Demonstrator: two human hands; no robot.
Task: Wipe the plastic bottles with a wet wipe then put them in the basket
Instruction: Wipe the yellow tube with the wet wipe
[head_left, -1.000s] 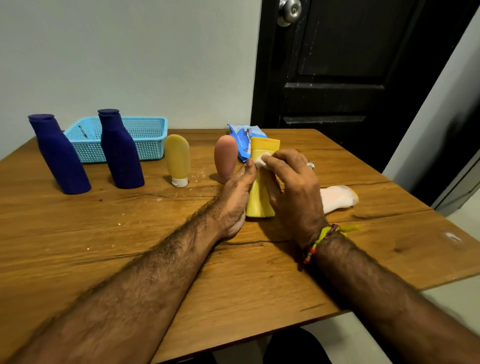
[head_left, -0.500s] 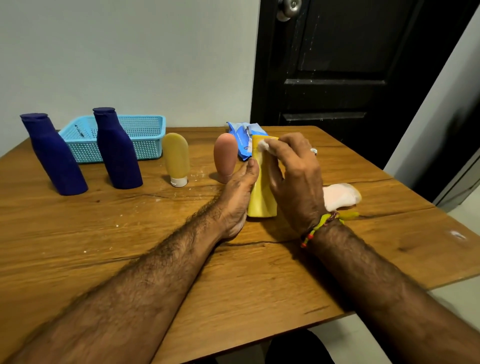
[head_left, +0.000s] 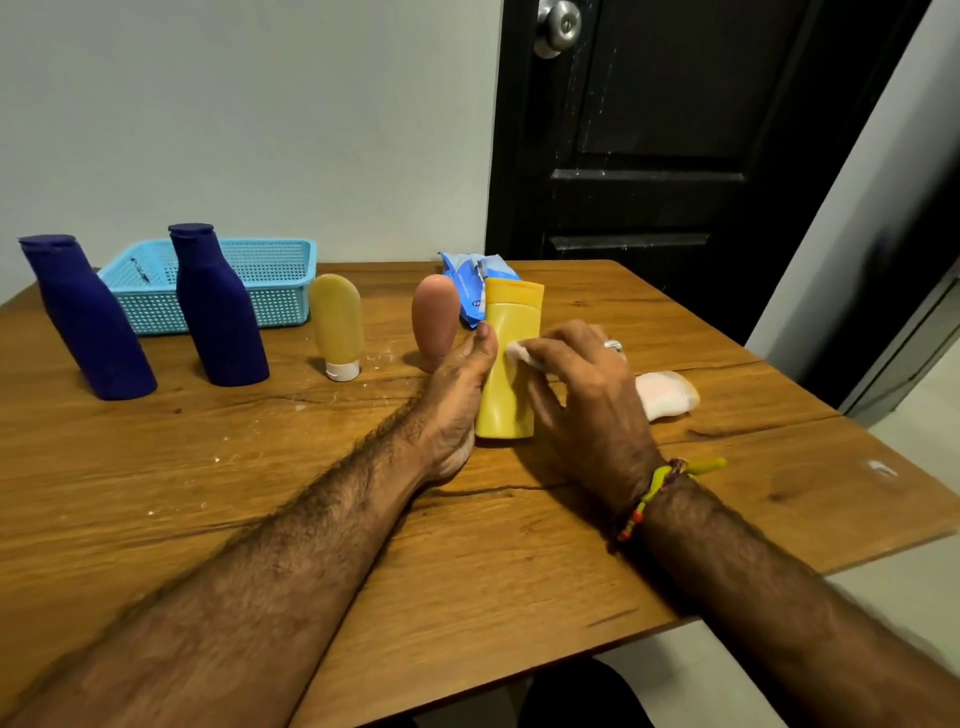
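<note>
I see my left hand wrapped around the left side of the yellow bottle, thumb up against it, steadying it upright on the wooden table. My right hand pinches a small white wet wipe between its fingertips and presses it to the bottle's right face, about midway up. From this angle I can't see the left fingers behind the bottle, so I take the hold to be a curl round its far side.

Just behind the bottle lies a blue wipes pack, and a pink tube stands on its cap just to the left, close to my left thumb. Farther left stands a tan tube, also cap-down, then two dark blue bottles and. The light blue basket sits at the table's back left, behind the blue bottles. A pale pink and white object lies on the table just beyond my right hand.

The table's right edge runs diagonally near my right forearm, with pale floor below. A black door stands behind the table and a plain wall to the left. Bare wood spreads in front of the row of bottles.
</note>
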